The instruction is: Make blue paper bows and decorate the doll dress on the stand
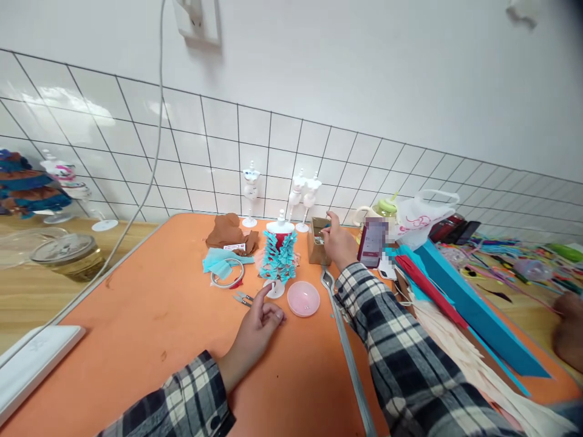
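Note:
My left hand (257,331) rests on the orange table (150,315), fingers loosely curled, thumb touching the white base of a small doll stand (279,255) dressed in turquoise ruffled strips. My right hand (337,243) reaches forward to a small brown cardboard box (316,243), fingers at its open top. Whether they grip anything inside is hidden. Small snips (243,297) lie just left of my left hand, and a pink plastic bowl (303,298) sits to its right.
Brown cloth (228,232), turquoise scraps with a metal ring (226,272) and three white doll stands (251,194) stand near the tiled wall. A phone (374,243), white bag (423,218), blue and red paper sheets (473,303) and white strips lie right. Another person's hand (569,331) shows far right.

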`<action>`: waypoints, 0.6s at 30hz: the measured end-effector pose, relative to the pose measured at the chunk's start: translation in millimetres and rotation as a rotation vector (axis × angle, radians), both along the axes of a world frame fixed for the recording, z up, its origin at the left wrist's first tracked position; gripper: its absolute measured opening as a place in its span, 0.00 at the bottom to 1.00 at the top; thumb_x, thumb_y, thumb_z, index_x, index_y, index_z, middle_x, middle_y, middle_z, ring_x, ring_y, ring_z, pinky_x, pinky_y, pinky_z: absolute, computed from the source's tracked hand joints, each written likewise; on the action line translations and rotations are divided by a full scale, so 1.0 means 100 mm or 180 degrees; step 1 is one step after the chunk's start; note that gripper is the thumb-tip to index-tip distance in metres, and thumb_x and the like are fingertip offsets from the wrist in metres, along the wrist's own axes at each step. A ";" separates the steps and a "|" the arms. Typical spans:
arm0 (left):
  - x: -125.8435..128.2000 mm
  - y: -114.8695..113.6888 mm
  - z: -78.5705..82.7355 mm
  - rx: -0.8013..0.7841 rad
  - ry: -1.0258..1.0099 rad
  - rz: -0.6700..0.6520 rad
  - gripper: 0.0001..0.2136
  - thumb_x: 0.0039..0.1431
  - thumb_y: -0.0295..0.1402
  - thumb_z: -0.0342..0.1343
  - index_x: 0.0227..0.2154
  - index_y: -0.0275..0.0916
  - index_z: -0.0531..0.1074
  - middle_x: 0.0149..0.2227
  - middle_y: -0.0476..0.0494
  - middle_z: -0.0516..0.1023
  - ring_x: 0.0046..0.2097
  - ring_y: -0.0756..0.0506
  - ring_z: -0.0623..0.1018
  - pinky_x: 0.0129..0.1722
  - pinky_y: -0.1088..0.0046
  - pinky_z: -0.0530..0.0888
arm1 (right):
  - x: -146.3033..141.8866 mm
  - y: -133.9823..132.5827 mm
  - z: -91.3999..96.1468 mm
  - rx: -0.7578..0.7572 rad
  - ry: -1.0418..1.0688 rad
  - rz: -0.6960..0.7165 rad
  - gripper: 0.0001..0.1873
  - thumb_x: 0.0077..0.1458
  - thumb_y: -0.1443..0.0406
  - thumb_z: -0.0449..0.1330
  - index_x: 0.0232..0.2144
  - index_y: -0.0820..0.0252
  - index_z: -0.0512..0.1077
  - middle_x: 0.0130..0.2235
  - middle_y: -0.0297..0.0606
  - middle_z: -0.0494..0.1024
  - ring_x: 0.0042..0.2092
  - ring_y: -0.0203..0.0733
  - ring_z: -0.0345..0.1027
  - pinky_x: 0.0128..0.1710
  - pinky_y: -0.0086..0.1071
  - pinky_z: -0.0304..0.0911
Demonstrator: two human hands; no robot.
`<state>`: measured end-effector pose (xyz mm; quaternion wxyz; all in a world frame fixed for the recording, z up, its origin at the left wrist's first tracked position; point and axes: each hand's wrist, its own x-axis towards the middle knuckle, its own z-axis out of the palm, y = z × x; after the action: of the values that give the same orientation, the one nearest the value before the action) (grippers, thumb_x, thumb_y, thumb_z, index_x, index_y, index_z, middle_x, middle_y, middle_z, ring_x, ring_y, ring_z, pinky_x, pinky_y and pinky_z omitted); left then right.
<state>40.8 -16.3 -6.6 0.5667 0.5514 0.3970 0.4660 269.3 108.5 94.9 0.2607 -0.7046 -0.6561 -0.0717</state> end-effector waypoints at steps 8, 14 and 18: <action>0.02 -0.01 -0.11 0.0148 0.0063 -0.0252 0.30 0.61 0.42 0.53 0.62 0.38 0.50 0.31 0.48 0.73 0.36 0.45 0.74 0.39 0.66 0.68 | 0.08 0.15 -0.06 -0.0129 -0.0566 -0.0154 0.38 0.58 0.66 0.55 0.67 0.56 0.44 0.41 0.42 0.79 0.44 0.48 0.70 0.40 0.34 0.60; 0.02 -0.01 -0.10 0.0166 0.0095 -0.0252 0.30 0.61 0.42 0.53 0.62 0.38 0.50 0.32 0.48 0.74 0.36 0.45 0.74 0.40 0.66 0.68 | 0.16 0.22 -0.07 -0.0338 -0.0498 -0.0086 0.41 0.55 0.64 0.60 0.66 0.54 0.47 0.41 0.41 0.79 0.47 0.49 0.68 0.41 0.35 0.60; 0.03 -0.02 -0.11 0.0165 0.0117 -0.0294 0.31 0.61 0.42 0.52 0.62 0.37 0.49 0.32 0.48 0.73 0.36 0.44 0.74 0.40 0.66 0.68 | 0.17 0.25 -0.07 -0.0456 -0.0353 -0.0028 0.36 0.58 0.65 0.56 0.66 0.56 0.48 0.43 0.41 0.79 0.48 0.49 0.69 0.40 0.34 0.60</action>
<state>43.5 -18.0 -17.6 0.5657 0.5921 0.3693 0.4393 286.2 133.6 87.5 0.1726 -0.7192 -0.6699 -0.0646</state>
